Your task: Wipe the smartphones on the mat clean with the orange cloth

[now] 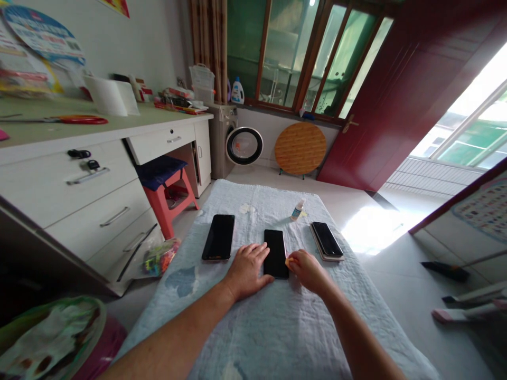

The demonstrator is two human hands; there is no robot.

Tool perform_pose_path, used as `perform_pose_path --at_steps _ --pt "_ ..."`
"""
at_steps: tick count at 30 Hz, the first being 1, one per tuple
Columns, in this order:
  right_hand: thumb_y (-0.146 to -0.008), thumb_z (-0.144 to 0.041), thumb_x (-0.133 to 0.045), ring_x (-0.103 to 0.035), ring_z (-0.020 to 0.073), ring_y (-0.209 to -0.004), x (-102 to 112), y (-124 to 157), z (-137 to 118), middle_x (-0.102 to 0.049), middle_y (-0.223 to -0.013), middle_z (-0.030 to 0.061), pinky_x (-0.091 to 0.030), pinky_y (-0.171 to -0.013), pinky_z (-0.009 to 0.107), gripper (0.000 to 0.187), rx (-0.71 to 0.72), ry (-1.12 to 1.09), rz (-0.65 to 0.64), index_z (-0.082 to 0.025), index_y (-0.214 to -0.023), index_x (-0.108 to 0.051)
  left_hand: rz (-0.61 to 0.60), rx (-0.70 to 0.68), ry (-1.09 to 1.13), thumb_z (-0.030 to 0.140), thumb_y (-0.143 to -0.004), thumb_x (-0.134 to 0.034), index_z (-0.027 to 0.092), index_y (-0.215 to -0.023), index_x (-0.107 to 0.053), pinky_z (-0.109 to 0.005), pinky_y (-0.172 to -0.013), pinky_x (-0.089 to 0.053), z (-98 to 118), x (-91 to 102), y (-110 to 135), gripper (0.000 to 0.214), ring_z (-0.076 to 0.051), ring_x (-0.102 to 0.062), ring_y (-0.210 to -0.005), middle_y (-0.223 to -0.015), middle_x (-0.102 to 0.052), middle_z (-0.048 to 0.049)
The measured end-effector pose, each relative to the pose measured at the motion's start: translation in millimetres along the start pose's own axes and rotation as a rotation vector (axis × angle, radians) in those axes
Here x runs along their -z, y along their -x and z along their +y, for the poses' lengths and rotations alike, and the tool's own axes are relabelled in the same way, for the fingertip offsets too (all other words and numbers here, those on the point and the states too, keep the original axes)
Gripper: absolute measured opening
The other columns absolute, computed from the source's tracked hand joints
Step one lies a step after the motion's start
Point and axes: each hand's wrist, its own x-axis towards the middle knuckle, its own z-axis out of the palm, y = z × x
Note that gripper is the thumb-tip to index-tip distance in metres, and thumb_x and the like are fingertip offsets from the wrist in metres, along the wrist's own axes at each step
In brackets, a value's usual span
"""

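Observation:
Three dark phones lie face up on a pale blue cloth [277, 327]. My left hand [246, 269] rests flat on the cloth with its fingers stretched out, touching the left edge of the middle phone [276, 250]. Pinching a small orange-yellow thing I cannot make out, my right hand [307, 270] sits at that phone's lower right corner. The left phone [219, 237] and the right phone [327, 240] lie apart, untouched. Behind the phones, a small spray bottle [297, 210] lies on the cloth.
A white desk with drawers [99, 184] stands at left, a red stool [170, 195] under it. Beyond the cloth are a washing machine [227, 140], a round wooden tabletop [300, 149] leaning on the wall and a red door [404, 100]. A basin [51, 338] sits at lower left.

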Motion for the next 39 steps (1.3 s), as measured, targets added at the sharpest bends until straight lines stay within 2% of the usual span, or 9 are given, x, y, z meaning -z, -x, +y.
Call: perform_pose_path --at_steps 4,13,16,18,22,27,36,39 --pt "-0.084 -0.02 -0.047 -0.055 0.0141 -0.074 -1 14 -4 -0.062 -0.078 0.0055 -0.034 -0.066 0.023 0.022 -0.017 -0.024 -0.008 -0.015 -0.074 -0.066 0.003 -0.003 0.001 0.052 -0.076 -0.066 0.019 -0.135 -0.048 -0.045 -0.11 -0.028 0 -0.3 0 0.07 -0.029 -0.039 -0.133 -0.147 -0.043 -0.01" --pt "-0.082 -0.019 -0.05 -0.057 0.0158 -0.078 3 34 -9 -0.063 -0.082 0.0054 -0.036 -0.07 0.024 0.018 -0.033 -0.064 -0.057 -0.016 -0.079 -0.068 0.004 -0.005 0.007 0.053 -0.076 -0.066 0.019 -0.135 -0.049 -0.046 -0.11 -0.028 0 -0.3 -1 0.07 -0.03 -0.039 -0.133 -0.147 -0.043 -0.011" --pt "-0.08 -0.016 -0.052 -0.057 0.0156 -0.079 8 36 -12 -0.063 -0.084 0.0048 -0.037 -0.071 0.024 0.017 0.006 -0.113 -0.077 -0.017 -0.081 -0.068 -0.001 -0.001 0.015 0.052 -0.076 -0.067 0.02 -0.135 -0.049 -0.046 -0.111 -0.027 1 0.3 -1 0.07 -0.03 -0.039 -0.133 -0.147 -0.043 -0.0106" --pt "-0.081 -0.016 -0.051 -0.057 0.0148 -0.079 8 36 -16 -0.062 -0.086 0.0043 -0.038 -0.071 0.024 0.017 0.058 -0.17 -0.047 -0.019 -0.083 -0.068 -0.006 0.001 0.02 0.051 -0.075 -0.068 0.02 -0.135 -0.049 -0.046 -0.111 -0.027 0 0.3 -1 0.07 -0.03 -0.038 -0.133 -0.147 -0.043 -0.0103" --pt "-0.081 -0.011 -0.047 -0.056 0.0127 -0.078 -2 31 -23 -0.058 -0.091 0.0036 -0.039 -0.072 0.022 0.02 0.114 -0.22 0.006 -0.019 -0.084 -0.065 -0.015 0.0 0.025 0.054 -0.076 -0.067 0.02 -0.136 -0.047 -0.045 -0.111 -0.027 -1 -0.1 -1 0.072 -0.03 -0.038 -0.134 -0.148 -0.042 -0.0102" --pt "-0.082 -0.01 -0.044 -0.054 0.0115 -0.075 -11 8 -15 -0.054 -0.089 0.0026 -0.038 -0.07 0.021 0.023 0.111 -0.155 0.017 -0.019 -0.088 -0.064 -0.041 -0.006 0.035 0.056 -0.077 -0.065 0.018 -0.136 -0.047 -0.046 -0.111 -0.027 -1 1.6 -2 0.073 -0.031 -0.037 -0.134 -0.148 -0.041 -0.0119" --pt "-0.081 -0.011 -0.044 -0.053 0.0136 -0.077 -18 -60 7 -0.053 -0.088 0.004 -0.038 -0.072 0.022 0.026 0.009 -0.038 0.207 -0.019 -0.091 -0.067 -0.035 -0.015 0.051 0.056 -0.077 -0.065 0.018 -0.136 -0.047 -0.047 -0.111 -0.026 0 4.9 -1 0.072 -0.032 -0.037 -0.134 -0.148 -0.041 -0.0119" --pt "-0.082 -0.01 -0.043 -0.053 0.0147 -0.081 -19 -80 9 -0.055 -0.091 0.0055 -0.038 -0.074 0.022 0.03 -0.044 0.067 0.203 -0.019 -0.096 -0.068 -0.032 -0.016 0.057 0.056 -0.077 -0.065 0.02 -0.136 -0.047 -0.047 -0.111 -0.025 -1 4.3 -1 0.071 -0.032 -0.038 -0.134 -0.147 -0.042 -0.0112"
